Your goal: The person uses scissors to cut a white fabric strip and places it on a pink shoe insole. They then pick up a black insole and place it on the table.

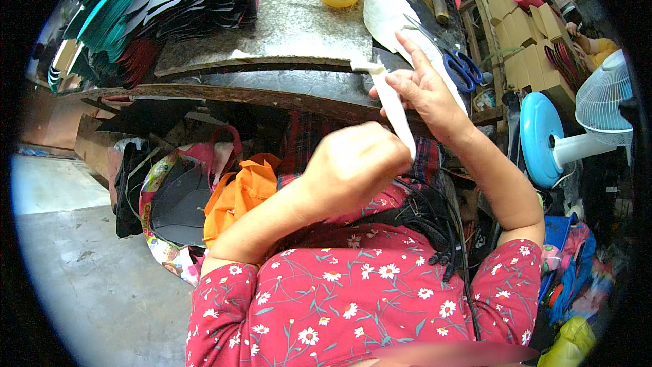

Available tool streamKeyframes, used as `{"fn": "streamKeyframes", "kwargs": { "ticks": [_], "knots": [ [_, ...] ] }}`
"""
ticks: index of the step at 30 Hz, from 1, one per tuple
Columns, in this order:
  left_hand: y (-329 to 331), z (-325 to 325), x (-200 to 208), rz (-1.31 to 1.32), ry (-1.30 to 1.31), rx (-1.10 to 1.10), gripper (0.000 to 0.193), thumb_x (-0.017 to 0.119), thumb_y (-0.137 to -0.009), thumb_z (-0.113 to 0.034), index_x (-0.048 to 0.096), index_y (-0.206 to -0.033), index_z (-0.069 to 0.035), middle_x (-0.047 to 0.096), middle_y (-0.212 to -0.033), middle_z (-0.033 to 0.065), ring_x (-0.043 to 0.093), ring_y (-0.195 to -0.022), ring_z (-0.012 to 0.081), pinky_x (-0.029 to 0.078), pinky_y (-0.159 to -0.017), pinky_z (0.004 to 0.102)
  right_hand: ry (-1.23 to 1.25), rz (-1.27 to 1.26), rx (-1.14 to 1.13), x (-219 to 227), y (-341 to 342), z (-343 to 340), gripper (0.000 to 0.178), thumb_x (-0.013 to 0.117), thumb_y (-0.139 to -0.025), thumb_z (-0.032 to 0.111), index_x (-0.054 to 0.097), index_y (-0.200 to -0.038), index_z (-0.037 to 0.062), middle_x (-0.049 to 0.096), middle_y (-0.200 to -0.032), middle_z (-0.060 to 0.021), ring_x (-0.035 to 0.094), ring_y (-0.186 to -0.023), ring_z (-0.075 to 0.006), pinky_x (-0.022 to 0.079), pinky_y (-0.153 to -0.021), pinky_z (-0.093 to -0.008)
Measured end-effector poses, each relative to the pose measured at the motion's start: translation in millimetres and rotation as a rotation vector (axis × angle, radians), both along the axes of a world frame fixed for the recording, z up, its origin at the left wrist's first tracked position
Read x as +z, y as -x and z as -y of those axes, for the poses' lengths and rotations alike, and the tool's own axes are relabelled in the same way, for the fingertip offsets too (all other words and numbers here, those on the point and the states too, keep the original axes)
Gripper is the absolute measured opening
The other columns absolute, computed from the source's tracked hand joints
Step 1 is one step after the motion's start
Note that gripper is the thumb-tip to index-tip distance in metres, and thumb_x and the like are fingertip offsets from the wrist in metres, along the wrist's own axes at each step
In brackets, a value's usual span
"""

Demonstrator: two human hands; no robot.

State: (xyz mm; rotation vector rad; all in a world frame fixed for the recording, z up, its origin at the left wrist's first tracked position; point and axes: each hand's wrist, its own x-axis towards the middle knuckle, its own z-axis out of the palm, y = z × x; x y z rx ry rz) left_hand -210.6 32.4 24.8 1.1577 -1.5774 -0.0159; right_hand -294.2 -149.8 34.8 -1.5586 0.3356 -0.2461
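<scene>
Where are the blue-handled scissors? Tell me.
In the head view, the blue-handled scissors lie at upper right, just right of the right hand, near the white material.

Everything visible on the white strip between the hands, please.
The white strip is narrow, plain and flat-looking, of soft, thin material, perhaps cloth or paper; I can't tell which. It slants from its lower end at the closed left hand up past the thumb of the right hand, which seems to pinch it. Its upper end bends over leftward, in front of the bench. The part inside the left hand is hidden.
</scene>
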Motion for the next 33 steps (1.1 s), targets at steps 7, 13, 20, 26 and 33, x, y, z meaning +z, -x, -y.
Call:
{"fn": "streamKeyframes", "kwargs": {
  "ticks": [7,13,20,26,33],
  "knots": [
    [-6,2,-1,0.086,-0.025,-0.092,0.041,0.082,-0.075,-0.020,0.064,-0.109,-0.005,0.065,-0.093,0.0091,0.064,-0.081,0.0276,0.054,-0.070,0.0378,-0.140,0.082,-0.044,9,7,4,0.081,0.061,-0.092,-0.002,0.019,-0.159,0.0156,0.060,-0.092,-0.0009,0.059,-0.075,-0.0069,0.048,-0.065,-0.0189],
    [-32,19,-4,-0.061,0.048,0.414,0.070,0.078,-0.082,-0.010,0.043,-0.143,-0.004,0.062,-0.117,0.0182,0.062,-0.101,0.0332,0.053,-0.085,0.0387,-0.073,0.106,0.001,23,14,-2,0.074,0.059,-0.095,0.004,0.021,-0.158,0.0120,0.058,-0.087,-0.0004,0.055,-0.072,-0.0052,0.043,-0.061,-0.0174],
    [-39,18,5,-1.055,-0.248,-0.177,0.054,0.065,-0.093,-0.007,0.041,-0.141,0.003,0.064,-0.085,0.0067,0.063,-0.078,0.0136,0.051,-0.077,0.0255,0.388,0.081,0.023,23,20,2,0.072,0.056,-0.095,0.000,0.022,-0.158,0.0114,0.058,-0.088,-0.0013,0.053,-0.075,-0.0066,0.045,-0.068,-0.0218],
    [-41,9,12,-1.137,-0.336,-0.198,0.044,0.066,-0.094,-0.008,0.048,-0.133,0.000,0.063,-0.086,0.0037,0.064,-0.078,0.0117,0.051,-0.074,0.0245,0.827,0.189,0.149,20,27,6,0.086,0.055,-0.085,-0.011,0.021,-0.159,0.0136,0.053,-0.089,-0.0017,0.050,-0.075,-0.0059,0.045,-0.069,-0.0209],
    [-49,14,15,-0.908,-0.331,-0.109,0.035,0.061,-0.093,-0.002,0.053,-0.127,0.001,0.062,-0.087,0.0031,0.060,-0.079,0.0090,0.051,-0.073,0.0230,1.222,0.239,-0.016,35,30,26,0.073,0.057,-0.078,-0.011,0.050,-0.146,0.0135,0.055,-0.081,-0.0051,0.056,-0.067,-0.0150,0.051,-0.065,-0.0287]
  ]
}}
